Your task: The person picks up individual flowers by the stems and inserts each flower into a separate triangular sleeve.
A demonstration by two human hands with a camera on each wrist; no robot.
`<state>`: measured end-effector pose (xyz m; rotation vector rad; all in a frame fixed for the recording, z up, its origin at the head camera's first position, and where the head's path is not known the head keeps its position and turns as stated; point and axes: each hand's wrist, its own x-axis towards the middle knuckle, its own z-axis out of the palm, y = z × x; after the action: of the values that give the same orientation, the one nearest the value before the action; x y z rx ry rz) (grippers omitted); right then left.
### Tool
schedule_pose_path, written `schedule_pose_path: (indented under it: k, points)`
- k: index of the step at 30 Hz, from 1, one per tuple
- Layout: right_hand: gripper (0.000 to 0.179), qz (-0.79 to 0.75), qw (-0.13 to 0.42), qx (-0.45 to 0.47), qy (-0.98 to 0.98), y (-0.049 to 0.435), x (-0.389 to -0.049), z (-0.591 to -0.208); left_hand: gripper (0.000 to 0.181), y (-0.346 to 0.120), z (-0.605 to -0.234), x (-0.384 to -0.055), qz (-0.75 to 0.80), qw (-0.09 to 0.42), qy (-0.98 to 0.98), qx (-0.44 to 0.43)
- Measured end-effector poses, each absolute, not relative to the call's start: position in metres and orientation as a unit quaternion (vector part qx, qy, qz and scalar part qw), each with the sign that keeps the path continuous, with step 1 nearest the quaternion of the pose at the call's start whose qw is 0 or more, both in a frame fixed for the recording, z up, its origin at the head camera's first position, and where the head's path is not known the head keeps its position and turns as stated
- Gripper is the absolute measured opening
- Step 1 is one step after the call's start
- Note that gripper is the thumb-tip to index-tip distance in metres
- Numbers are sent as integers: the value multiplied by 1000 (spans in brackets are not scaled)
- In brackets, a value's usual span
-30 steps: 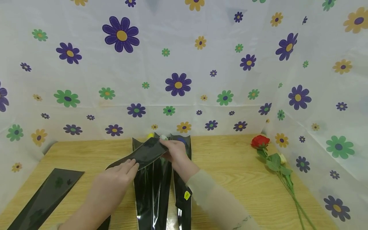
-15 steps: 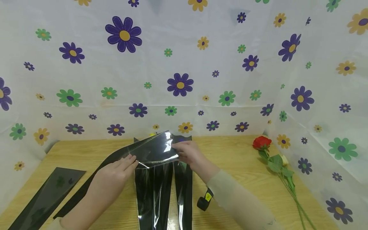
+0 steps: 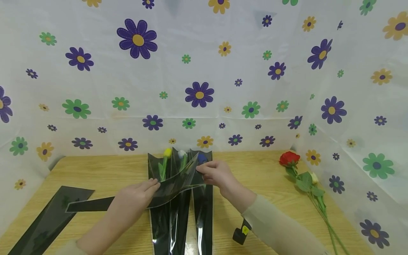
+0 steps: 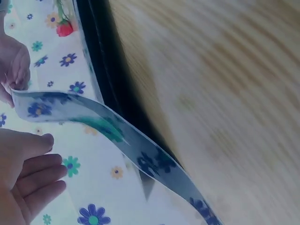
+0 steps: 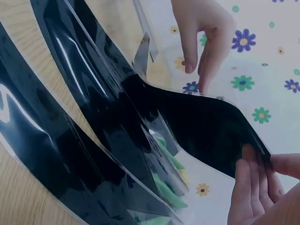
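My right hand (image 3: 218, 174) pinches one end of a long flower wrapping sleeve (image 5: 187, 126), black on one side and see-through on the other. The sleeve bends and twists across to the left. My left hand (image 3: 135, 194) is at its middle, fingers extended and apart from the thumb in the left wrist view. Beneath it three sleeved flowers lie side by side: a yellow tulip (image 3: 167, 153), a white one (image 3: 182, 154) and a blue one (image 3: 202, 158). Their stems are hidden by the black sleeves.
Another black sleeve (image 3: 54, 219) lies at the table's left. To the right rest a red rose (image 3: 289, 158) and a white flower (image 3: 313, 178) with long green stems. A black strap with a yellow tag (image 3: 245, 230) hangs at my right wrist. A flower-printed cloth (image 3: 197, 63) stands behind the table.
The held sleeve has swung up flat over the flowers, then dropped and twisted, uncovering the tulip heads. Its far end now shows left of my left hand. My right hand has moved right.
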<state>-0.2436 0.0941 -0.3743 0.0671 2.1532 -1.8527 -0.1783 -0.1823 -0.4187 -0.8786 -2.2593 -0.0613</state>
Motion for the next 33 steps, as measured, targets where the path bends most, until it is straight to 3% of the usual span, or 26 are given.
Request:
schedule_pose_path:
  k: [3, 9, 24, 33]
  points:
    - [22, -638, 145, 20, 756, 95, -240, -372, 37, -172, -417, -180, -59, 331, -887, -318]
    - [21, -636, 136, 12, 759, 96, -234, -369, 37, -141, -394, -192, -138, 241, -927, -251]
    - [22, -626, 127, -18, 769, 97, -227, -370, 32, -100, -385, -213, -228, 177, -927, -240]
    - [19, -621, 119, -18, 775, 97, -225, -374, 25, -96, -389, -211, -225, 184, -928, -233]
